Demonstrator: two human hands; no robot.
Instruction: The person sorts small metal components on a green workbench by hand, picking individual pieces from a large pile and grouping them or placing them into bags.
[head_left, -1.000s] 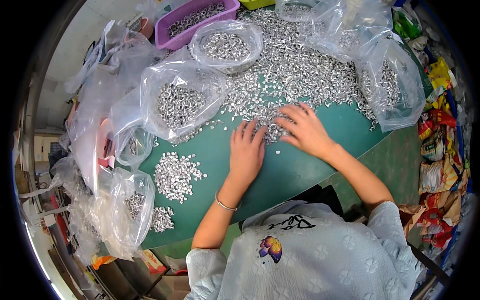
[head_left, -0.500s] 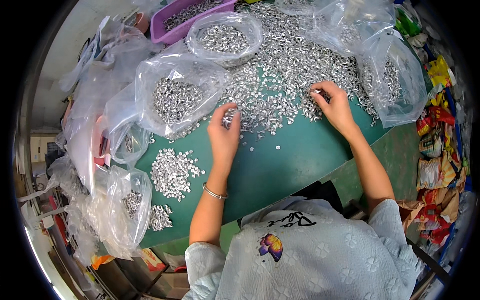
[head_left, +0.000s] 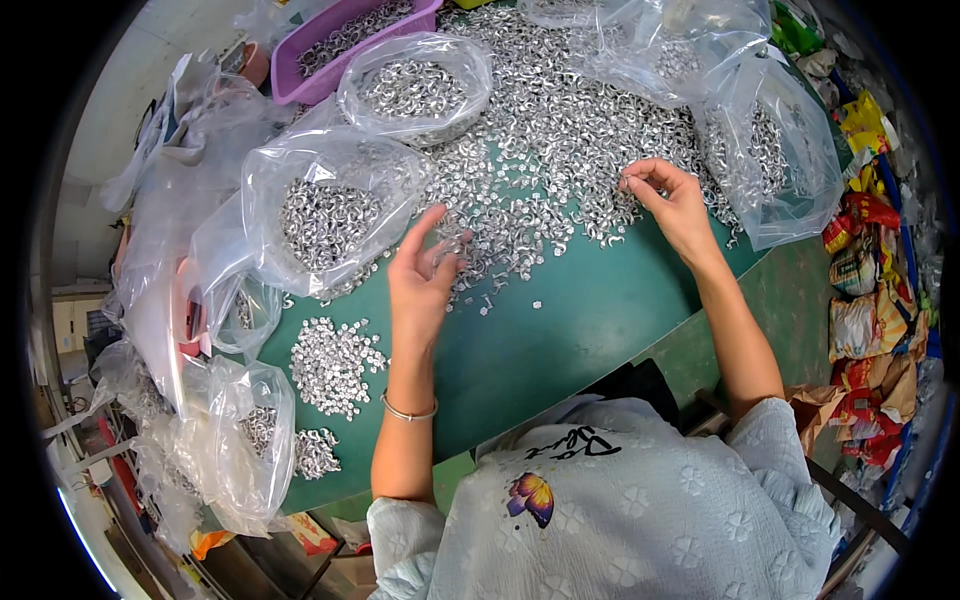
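A wide heap of small, shiny silver metal pieces [head_left: 560,110], many of them curved like hooks, covers the far half of the green table [head_left: 540,350]. My left hand [head_left: 420,285] is at the heap's near left edge, thumb and fingers spread apart, with silver pieces showing between and behind them. Over the right part of the heap, my right hand [head_left: 672,208] has its thumb and index finger pinched together. Whatever is between those fingertips is too small to make out. Left of my left forearm lies a separate pile of small, pale silver pieces [head_left: 335,368].
Clear plastic bags of metal pieces stand at the left [head_left: 325,225], back [head_left: 415,90] and right [head_left: 770,150]. A purple basket [head_left: 290,85] sits at the far left. A smaller heap of pieces [head_left: 317,455] lies near the left table edge. Colourful packages [head_left: 865,320] line the right side.
My left hand has opened its fingers wider, slightly lower against the heap. My right hand has closed to a tighter pinch and lifted a little off the pieces. The view has shifted slightly.
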